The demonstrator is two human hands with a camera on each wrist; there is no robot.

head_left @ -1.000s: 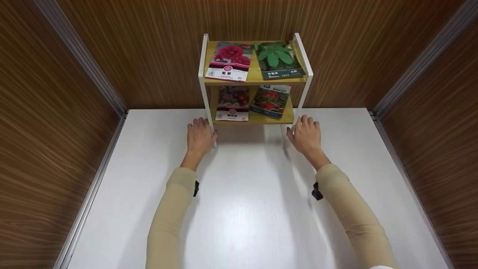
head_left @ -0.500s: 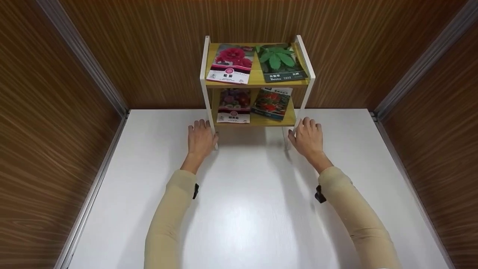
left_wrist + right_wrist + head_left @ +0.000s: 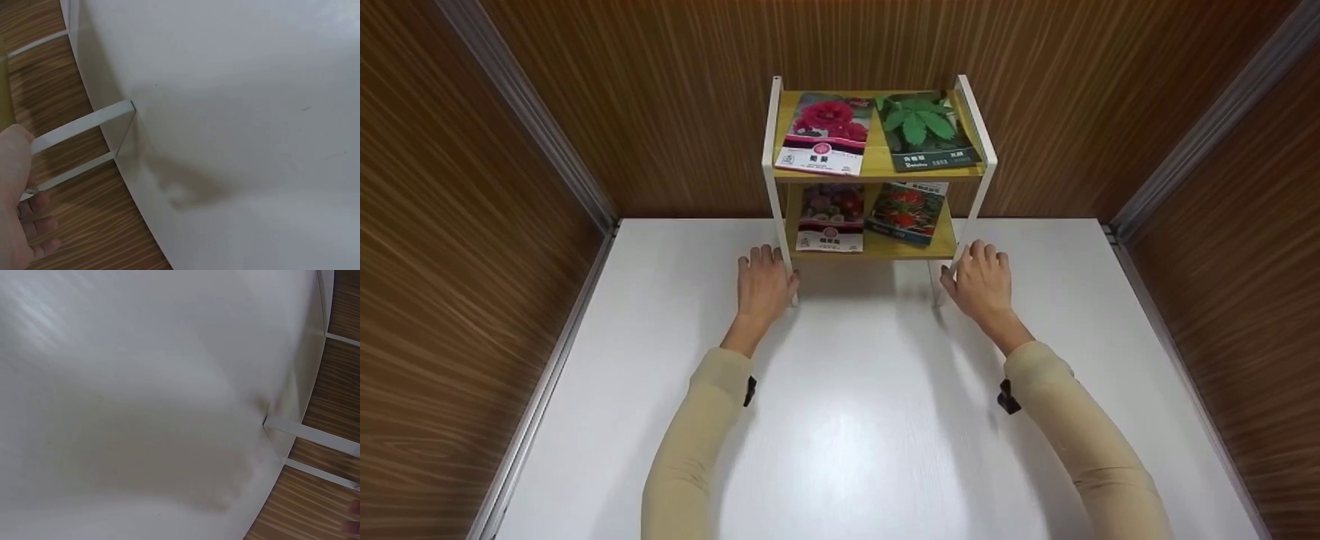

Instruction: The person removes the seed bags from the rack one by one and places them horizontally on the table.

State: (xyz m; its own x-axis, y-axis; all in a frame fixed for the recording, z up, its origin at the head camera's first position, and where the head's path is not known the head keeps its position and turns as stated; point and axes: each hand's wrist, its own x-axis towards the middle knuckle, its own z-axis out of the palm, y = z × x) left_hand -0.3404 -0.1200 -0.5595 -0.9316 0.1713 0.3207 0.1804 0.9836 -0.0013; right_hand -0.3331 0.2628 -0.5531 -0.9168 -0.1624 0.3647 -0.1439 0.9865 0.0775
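Observation:
A small two-tier shelf rack [image 3: 877,179] with white side frames and yellow boards stands near the back of the white table. My left hand [image 3: 763,289] grips its left front leg low down, thumb on the inner side. At the matching right leg, my right hand [image 3: 984,289] holds on the same way. The left wrist view shows the thumb and fingers around the white leg [image 3: 84,125]; in the right wrist view only blurred fingertips [image 3: 351,526] appear. Seed packets lie on the boards: pink flower [image 3: 825,135] and green leaf [image 3: 926,131] above, purple [image 3: 831,217] and orange-red flowers [image 3: 907,214] below.
Brown wood-grain panels rise behind the table [image 3: 840,420] and on both sides, including a left panel [image 3: 450,262] and a right panel [image 3: 1237,262]. Metal strips run along the side edges. The back panel [image 3: 682,112] is close behind the rack.
The rack, with the packets on it, has slid a little toward me across the table. Both hands have come along with it, keeping their hold on the legs.

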